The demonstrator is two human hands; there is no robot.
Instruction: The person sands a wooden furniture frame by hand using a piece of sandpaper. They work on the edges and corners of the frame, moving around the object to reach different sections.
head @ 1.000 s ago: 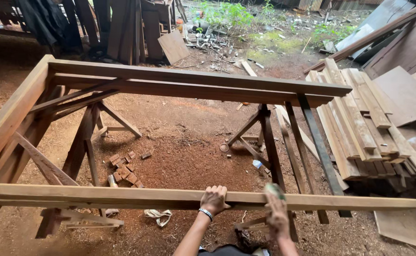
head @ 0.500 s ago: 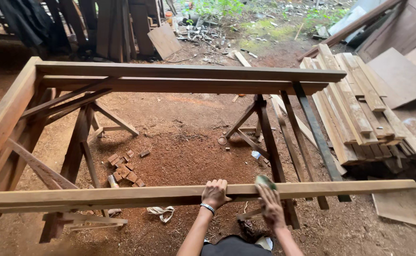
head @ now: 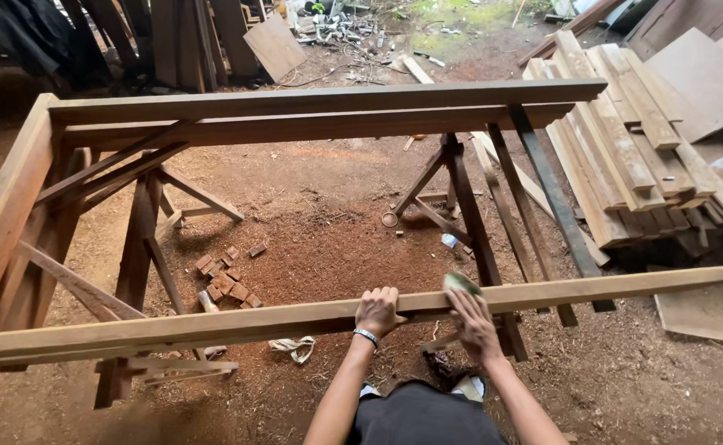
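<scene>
Long wooden plank (head: 213, 325) lies across the near side of a wooden frame (head: 312, 107) set on sawhorses (head: 460, 198), above a dirt floor. Left hand (head: 378, 311) is curled over the plank's top edge, fingers gripping it. Right hand (head: 473, 317) presses a green sanding pad (head: 460, 283) flat against the plank, just beside the left. Stacked boards (head: 625, 140) lie at right; small wood blocks (head: 225, 280) sit on the floor.
</scene>
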